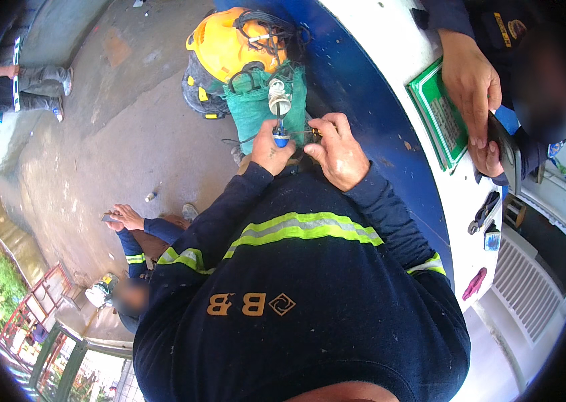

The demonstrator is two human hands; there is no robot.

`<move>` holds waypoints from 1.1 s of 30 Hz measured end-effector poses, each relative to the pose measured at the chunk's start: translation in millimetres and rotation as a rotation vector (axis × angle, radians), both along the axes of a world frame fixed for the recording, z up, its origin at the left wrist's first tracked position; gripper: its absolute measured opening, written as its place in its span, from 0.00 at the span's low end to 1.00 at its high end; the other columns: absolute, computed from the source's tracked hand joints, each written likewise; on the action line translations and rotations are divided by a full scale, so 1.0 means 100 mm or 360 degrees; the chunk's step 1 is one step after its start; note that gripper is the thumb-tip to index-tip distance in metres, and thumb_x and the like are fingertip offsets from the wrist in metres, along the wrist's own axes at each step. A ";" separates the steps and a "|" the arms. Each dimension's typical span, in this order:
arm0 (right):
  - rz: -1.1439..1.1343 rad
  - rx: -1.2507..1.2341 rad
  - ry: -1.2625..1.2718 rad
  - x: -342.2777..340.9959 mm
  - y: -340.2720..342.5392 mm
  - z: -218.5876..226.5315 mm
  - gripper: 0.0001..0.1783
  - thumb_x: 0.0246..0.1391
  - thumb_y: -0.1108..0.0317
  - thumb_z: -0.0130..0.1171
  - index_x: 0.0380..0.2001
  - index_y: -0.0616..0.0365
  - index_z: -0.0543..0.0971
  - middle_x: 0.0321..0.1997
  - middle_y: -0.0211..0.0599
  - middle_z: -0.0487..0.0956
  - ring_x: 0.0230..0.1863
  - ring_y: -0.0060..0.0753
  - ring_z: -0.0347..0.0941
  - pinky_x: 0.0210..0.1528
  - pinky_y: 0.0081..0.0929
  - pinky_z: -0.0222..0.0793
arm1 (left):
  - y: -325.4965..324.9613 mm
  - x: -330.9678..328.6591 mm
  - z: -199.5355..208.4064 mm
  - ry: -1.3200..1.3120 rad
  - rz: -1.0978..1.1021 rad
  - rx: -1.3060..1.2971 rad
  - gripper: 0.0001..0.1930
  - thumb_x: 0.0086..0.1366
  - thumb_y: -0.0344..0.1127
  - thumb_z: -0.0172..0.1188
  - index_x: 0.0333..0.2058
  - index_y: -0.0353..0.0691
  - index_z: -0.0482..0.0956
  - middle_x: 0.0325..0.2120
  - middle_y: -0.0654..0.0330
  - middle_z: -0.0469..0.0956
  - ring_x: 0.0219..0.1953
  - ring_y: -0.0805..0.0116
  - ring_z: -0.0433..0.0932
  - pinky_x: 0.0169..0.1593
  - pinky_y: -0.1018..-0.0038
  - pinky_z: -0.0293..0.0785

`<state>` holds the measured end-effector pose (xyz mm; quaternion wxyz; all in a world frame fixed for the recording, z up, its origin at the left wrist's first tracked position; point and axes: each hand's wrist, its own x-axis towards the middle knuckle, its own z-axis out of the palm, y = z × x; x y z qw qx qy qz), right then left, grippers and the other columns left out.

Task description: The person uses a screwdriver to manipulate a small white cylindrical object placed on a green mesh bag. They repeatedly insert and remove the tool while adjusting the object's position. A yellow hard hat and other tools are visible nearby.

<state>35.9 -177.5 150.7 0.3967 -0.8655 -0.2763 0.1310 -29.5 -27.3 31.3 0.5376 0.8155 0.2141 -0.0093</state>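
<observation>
My left hand (271,151) is closed around a small round blue-and-white fitting (281,139), held upright between thumb and fingers. From it a short dark wire or stem leads up to a white cylindrical socket (279,98), whose round open end faces me. In my right hand (344,154) a small screwdriver with a yellow-and-black handle (316,132) is pinched between thumb and forefinger. Its thin shaft points left toward the fitting; I cannot tell whether the tip touches it. Behind both hands lies a green woven sack (246,107).
A yellow helmet (226,43) with dark straps rests atop the sack. Right of me, a white counter (430,181) with a blue side holds a green book (440,114). A co-worker's hands (473,87) hold a phone there. Another seated person's hands (125,218) are at left.
</observation>
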 end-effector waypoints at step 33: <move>-0.0083 0.0464 -0.0079 0.06 0.10 -0.05 0.15 0.41 0.81 0.57 0.36 0.59 0.76 0.35 0.42 0.73 0.35 0.43 0.72 0.37 0.30 0.68 | 0.01 0.01 0.04 -0.0003 0.0023 -0.0151 0.23 0.43 0.31 0.64 0.40 0.34 0.68 0.29 0.49 0.76 0.33 0.56 0.76 0.39 0.67 0.70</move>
